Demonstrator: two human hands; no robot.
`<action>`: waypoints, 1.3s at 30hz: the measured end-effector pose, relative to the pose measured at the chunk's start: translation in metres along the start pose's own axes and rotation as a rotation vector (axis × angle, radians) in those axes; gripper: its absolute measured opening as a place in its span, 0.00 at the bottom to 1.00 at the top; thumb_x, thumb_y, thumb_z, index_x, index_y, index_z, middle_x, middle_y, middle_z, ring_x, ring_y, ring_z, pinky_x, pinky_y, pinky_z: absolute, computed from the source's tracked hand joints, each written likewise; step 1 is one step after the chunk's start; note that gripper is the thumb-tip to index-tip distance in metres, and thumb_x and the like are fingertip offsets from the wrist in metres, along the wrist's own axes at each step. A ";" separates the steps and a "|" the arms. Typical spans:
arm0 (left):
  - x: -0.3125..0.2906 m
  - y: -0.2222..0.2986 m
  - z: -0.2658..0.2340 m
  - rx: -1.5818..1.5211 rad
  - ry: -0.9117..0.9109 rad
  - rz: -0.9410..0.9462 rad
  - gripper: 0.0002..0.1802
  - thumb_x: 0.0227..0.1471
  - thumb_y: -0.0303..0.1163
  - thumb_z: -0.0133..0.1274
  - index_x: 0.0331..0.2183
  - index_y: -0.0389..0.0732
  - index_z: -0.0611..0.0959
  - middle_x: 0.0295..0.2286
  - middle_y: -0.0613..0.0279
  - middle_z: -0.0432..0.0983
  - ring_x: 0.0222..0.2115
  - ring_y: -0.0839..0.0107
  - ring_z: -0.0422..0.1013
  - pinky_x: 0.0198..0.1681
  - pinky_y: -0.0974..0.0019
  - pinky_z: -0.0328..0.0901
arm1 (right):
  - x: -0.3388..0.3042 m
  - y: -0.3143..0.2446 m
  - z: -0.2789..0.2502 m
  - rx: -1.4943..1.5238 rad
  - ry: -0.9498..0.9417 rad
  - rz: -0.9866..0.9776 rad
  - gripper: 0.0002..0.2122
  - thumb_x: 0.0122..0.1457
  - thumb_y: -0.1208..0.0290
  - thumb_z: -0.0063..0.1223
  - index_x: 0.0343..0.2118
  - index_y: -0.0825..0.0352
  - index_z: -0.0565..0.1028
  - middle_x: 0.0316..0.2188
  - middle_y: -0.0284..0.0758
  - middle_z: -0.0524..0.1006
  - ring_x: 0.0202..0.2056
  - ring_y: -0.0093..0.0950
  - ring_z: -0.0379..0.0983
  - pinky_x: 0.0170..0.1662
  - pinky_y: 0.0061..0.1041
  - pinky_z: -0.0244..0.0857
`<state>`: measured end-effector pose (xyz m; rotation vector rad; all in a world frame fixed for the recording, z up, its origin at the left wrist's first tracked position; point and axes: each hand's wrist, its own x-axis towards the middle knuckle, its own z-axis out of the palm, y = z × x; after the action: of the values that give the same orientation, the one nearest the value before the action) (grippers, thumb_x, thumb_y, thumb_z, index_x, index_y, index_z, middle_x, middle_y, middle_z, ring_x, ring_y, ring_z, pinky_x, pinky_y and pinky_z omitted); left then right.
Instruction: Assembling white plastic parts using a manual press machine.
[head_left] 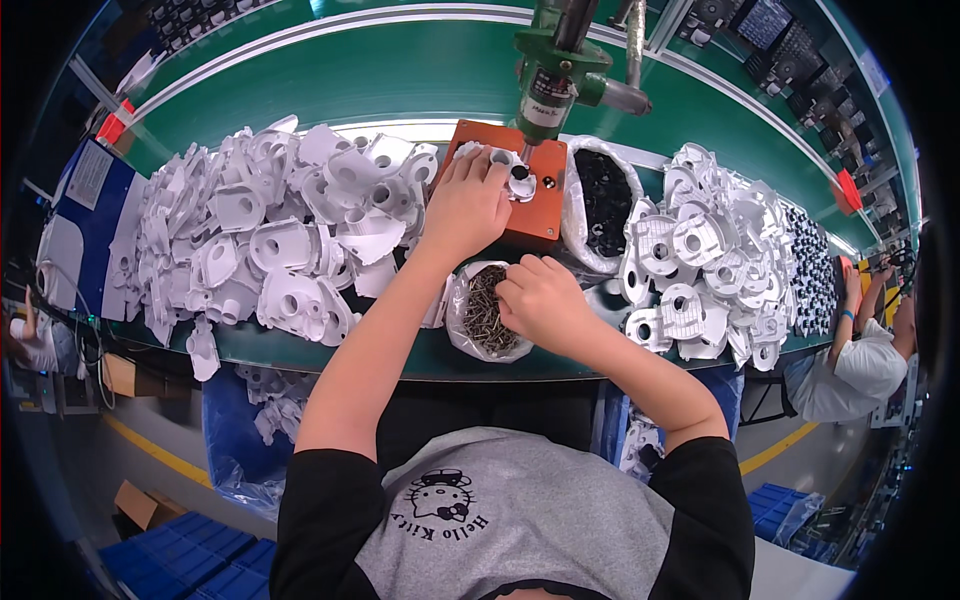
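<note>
My left hand [468, 203] is closed over a white plastic part [522, 187] on the orange fixture block [541, 216]; its fingers cover most of the part's left side. A small black piece [519, 172] shows in the uncovered portion. Right above, the tip of a green machine head [545, 105] points down at the block. Closer to me, my right hand [543, 302] has its fingers curled together at the edge of a plastic-lined bowl of screws [484, 318]. Whatever those fingertips pinch is hidden.
White plastic parts [240, 210] are heaped at left, and more white parts [700, 240] at right. A clear bag of black pieces [603, 205] stands beside the block. Blue bins [235, 420] sit below the table edge. Another person [850, 360] works at far right.
</note>
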<state>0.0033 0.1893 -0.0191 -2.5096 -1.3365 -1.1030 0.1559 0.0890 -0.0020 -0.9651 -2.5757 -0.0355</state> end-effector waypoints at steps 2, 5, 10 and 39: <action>0.000 0.000 0.000 0.005 0.004 0.003 0.14 0.45 0.29 0.50 0.37 0.36 0.73 0.43 0.46 0.71 0.48 0.50 0.66 0.53 0.54 0.61 | 0.000 0.001 0.001 0.015 0.019 0.003 0.05 0.38 0.73 0.57 0.21 0.63 0.75 0.22 0.30 0.69 0.29 0.29 0.66 0.32 0.27 0.62; 0.000 0.000 0.000 0.011 0.006 0.011 0.14 0.45 0.29 0.50 0.37 0.35 0.73 0.43 0.46 0.71 0.48 0.50 0.66 0.52 0.54 0.61 | 0.000 0.003 0.002 0.041 0.045 0.015 0.04 0.38 0.73 0.56 0.21 0.64 0.75 0.21 0.31 0.70 0.28 0.29 0.67 0.32 0.28 0.63; 0.000 0.000 0.000 -0.003 -0.001 0.010 0.15 0.44 0.29 0.50 0.37 0.35 0.74 0.42 0.45 0.71 0.47 0.50 0.66 0.52 0.54 0.61 | 0.002 0.004 -0.002 0.114 0.065 0.046 0.04 0.38 0.75 0.56 0.21 0.64 0.75 0.19 0.32 0.69 0.27 0.30 0.68 0.32 0.29 0.65; 0.001 0.000 -0.001 0.003 -0.001 -0.018 0.16 0.45 0.30 0.50 0.38 0.35 0.73 0.44 0.46 0.70 0.48 0.50 0.66 0.53 0.54 0.60 | 0.070 0.134 -0.015 0.884 -0.026 0.800 0.07 0.52 0.72 0.53 0.30 0.69 0.77 0.22 0.28 0.75 0.21 0.14 0.68 0.20 0.12 0.60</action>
<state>0.0031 0.1895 -0.0182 -2.5013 -1.3621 -1.1030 0.1984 0.2326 0.0229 -1.4626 -1.6956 1.1936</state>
